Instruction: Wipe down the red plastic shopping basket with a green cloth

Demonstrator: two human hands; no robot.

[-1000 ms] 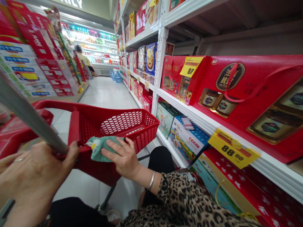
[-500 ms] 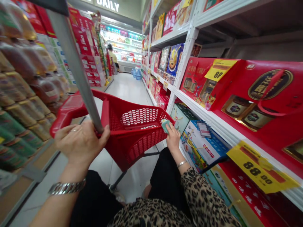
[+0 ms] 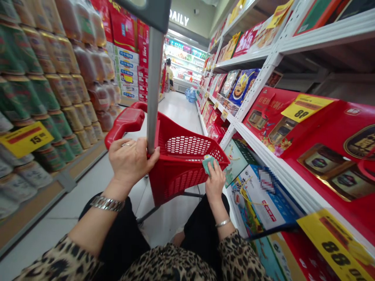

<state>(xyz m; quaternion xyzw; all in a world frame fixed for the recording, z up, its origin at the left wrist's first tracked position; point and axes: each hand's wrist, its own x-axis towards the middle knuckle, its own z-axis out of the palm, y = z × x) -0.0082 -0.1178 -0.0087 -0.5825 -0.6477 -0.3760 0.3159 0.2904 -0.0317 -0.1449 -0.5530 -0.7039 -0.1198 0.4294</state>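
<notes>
Let the left hand (image 3: 129, 159), clasping the red shopping cart (image 3: 164, 175), brace it while the right hand (image 3: 216, 181), grasping the green cloth (image 3: 208, 164), presses evenly along the rim (image 3: 183, 159).

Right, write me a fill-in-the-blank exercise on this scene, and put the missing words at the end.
1. The right hand holds a green cloth at the rim of the ____ basket.
2. The left hand is at the ____ end of the gray pole.
3. The thin silver bangle is on the ____ wrist.
4. The white letters high at the back spell ____.

Missing words: red; lower; right; DAILY.
</notes>
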